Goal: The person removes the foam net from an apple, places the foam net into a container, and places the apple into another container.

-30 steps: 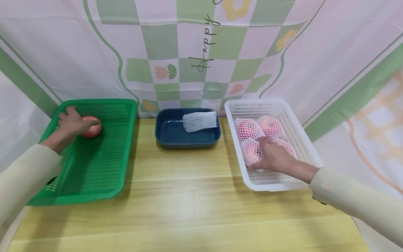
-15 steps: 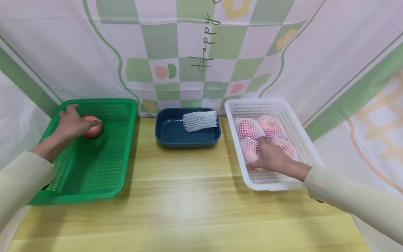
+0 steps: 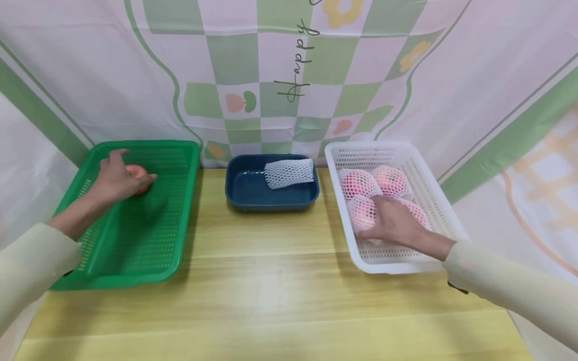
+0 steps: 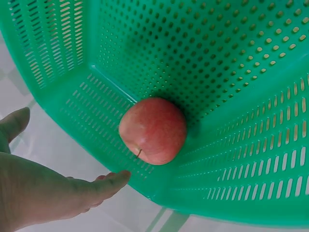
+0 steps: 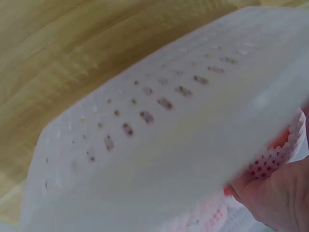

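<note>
A bare red apple lies in the far part of the green basket. Over it my left hand hovers with thumb and fingers spread; the left wrist view shows a gap between the fingers and the apple. To the right, several apples in white foam nets sit in the white basket. My right hand reaches in and grips the near-left netted apple, thumb on its near side, fingers over its far side. Part of that apple and a netted apple behind the hand are hidden.
Between the baskets, a dark blue tray holds a white foam net sleeve. All three containers stand along the back of a wooden table. A patterned curtain hangs right behind them.
My left hand has shifted slightly right, covering more of the bare apple in the head view. My right hand stays on the netted apple, and the head view has turned slightly left.
</note>
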### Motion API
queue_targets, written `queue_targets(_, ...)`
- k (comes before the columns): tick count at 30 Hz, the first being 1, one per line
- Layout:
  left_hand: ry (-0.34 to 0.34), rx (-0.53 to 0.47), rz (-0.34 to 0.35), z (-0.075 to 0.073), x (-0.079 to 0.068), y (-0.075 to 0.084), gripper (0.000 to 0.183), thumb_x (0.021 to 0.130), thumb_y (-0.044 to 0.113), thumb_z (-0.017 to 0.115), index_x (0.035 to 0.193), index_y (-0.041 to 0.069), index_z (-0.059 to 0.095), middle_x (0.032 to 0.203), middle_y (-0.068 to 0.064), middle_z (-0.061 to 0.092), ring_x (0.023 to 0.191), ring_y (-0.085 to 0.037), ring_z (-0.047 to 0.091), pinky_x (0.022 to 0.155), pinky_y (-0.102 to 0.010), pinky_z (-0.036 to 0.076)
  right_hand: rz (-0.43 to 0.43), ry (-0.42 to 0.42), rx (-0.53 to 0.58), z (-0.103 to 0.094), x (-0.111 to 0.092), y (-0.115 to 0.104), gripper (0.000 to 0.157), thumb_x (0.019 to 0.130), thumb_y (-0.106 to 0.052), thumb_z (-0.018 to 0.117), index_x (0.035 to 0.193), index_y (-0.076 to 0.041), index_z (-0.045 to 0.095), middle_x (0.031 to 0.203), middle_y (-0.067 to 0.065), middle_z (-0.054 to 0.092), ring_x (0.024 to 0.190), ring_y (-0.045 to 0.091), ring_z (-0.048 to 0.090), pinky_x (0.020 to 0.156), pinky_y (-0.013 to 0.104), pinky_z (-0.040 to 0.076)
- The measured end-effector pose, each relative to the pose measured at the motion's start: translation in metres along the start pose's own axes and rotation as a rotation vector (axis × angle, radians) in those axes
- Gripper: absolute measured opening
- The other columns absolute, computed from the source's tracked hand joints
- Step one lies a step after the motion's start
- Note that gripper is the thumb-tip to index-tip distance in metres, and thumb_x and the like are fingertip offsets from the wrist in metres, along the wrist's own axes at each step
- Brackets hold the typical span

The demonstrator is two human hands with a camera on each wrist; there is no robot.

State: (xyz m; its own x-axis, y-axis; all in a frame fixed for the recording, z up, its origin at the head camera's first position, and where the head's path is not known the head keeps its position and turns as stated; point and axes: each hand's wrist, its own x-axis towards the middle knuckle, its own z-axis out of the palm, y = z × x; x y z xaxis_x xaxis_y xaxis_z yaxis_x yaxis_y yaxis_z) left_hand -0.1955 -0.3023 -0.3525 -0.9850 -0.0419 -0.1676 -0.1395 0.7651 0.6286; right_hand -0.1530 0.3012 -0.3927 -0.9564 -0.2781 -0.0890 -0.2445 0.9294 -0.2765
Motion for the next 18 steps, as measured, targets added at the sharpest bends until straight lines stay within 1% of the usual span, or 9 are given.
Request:
queue_targets(3,0.001,0.012,0.039,0.0,-0.002,0.004,0.103,0.103,0.036,0.067,0.163,-0.012,-0.002,0.156,-0.054,0.01,0.142,-0.07,0.02,0.112,-0.082,0.028,0.0,0.008,0.008,-0.01,-0.002,0.0,0.08,0.067,-0.038,0.097,0.118,0.011,0.06,0.072,0.006,0.059,0.059,0.019,0.054,0.05,0.032,0.05)
queue_targets(6,-0.014,0.023,0.075,0.002,-0.006,0.009,0.102,0.103,0.034,0.068,0.162,-0.014,-0.001,0.155,-0.054,0.014,0.142,-0.069,0.021,0.113,-0.081,0.027,0.003,0.015,0.0,-0.02,-0.003,-0.002,0.079,0.066,-0.036,0.097,0.117,0.011,0.06,0.079,0.011,0.064,0.064,0.023,0.06,0.054,0.035,0.055)
queue_targets(9,-0.022,0.039,0.098,0.004,-0.01,0.013,0.101,0.103,0.033,0.068,0.161,-0.016,0.0,0.153,-0.054,0.018,0.14,-0.068,0.025,0.112,-0.08,0.03,-0.015,0.029,-0.015,-0.028,-0.003,-0.006,0.081,0.064,-0.037,0.097,0.117,0.012,0.06,0.087,0.017,0.068,0.071,0.027,0.063,0.062,0.043,0.06)
queue_targets(11,-0.027,0.044,0.106,0.006,-0.013,0.016,0.101,0.104,0.032,0.068,0.161,-0.016,0.001,0.152,-0.053,0.02,0.138,-0.067,0.029,0.109,-0.079,0.035,-0.035,0.04,-0.03,-0.032,-0.003,-0.009,0.087,0.064,-0.036,0.096,0.123,0.015,0.059,0.094,0.023,0.07,0.077,0.032,0.066,0.069,0.05,0.062)
queue_targets(14,-0.026,0.041,0.133,0.008,-0.017,0.019,0.099,0.104,0.03,0.069,0.161,-0.016,0.003,0.15,-0.052,0.026,0.134,-0.064,0.035,0.105,-0.076,0.04,-0.068,0.062,-0.039,-0.04,-0.002,-0.016,0.089,0.064,-0.033,0.096,0.127,0.017,0.058,0.104,0.03,0.07,0.087,0.039,0.069,0.08,0.057,0.062)
queue_targets(16,-0.029,0.041,0.157,0.009,-0.02,0.021,0.098,0.103,0.028,0.07,0.161,-0.017,0.004,0.15,-0.051,0.027,0.135,-0.064,0.035,0.105,-0.076,0.041,-0.086,0.08,-0.036,-0.046,-0.002,-0.022,0.089,0.064,-0.031,0.096,0.129,0.017,0.057,0.108,0.031,0.07,0.091,0.041,0.069,0.083,0.058,0.061)
queue_targets(18,-0.036,0.047,0.185,0.009,-0.023,0.023,0.098,0.103,0.027,0.071,0.16,-0.017,0.006,0.151,-0.051,0.027,0.138,-0.065,0.033,0.108,-0.077,0.037,-0.11,0.102,-0.032,-0.051,0.0,-0.029,0.087,0.064,-0.03,0.096,0.128,0.015,0.059,0.108,0.029,0.071,0.092,0.04,0.068,0.083,0.057,0.061)
